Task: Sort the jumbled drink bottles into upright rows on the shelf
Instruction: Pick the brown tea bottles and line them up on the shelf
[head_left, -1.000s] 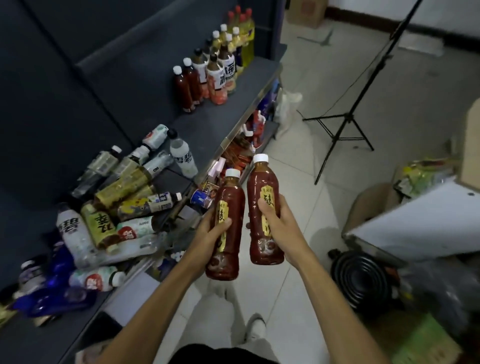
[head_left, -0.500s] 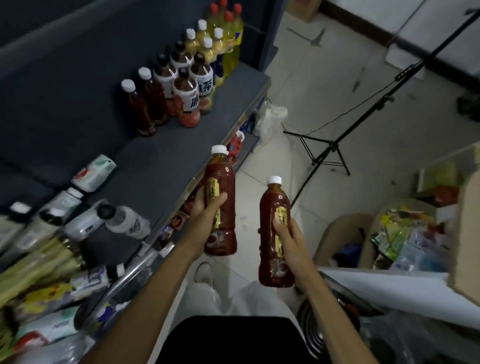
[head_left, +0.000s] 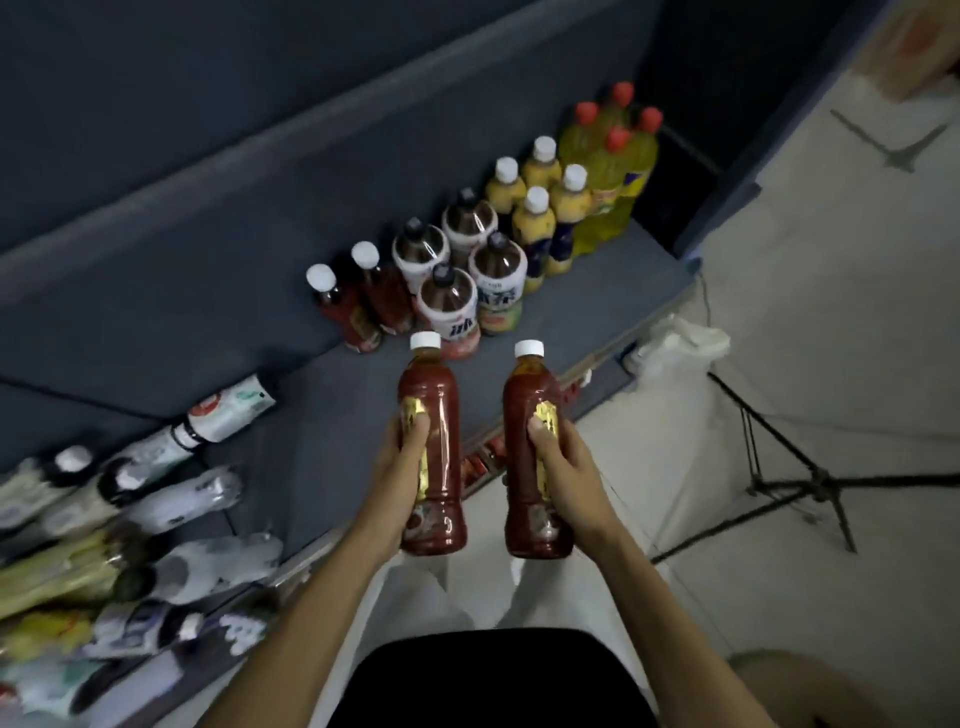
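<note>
Center frame: two red bottles, one per hand.
Left hand (head_left: 402, 457) grips left bottle (head_left: 431, 452), right hand (head_left: 563, 467) grips right bottle (head_left: 535, 457), both upright over the shelf (head_left: 322, 395) edge.

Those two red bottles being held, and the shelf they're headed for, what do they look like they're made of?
The two red bottles, one in the left hand and one in the right hand, look like clear glossy plastic: the left bottle and the right bottle show bright highlights and dark red drink through the walls. Their white caps look like matte plastic. The shelf looks matte grey-blue, perhaps painted metal; I can't tell for sure.
</note>
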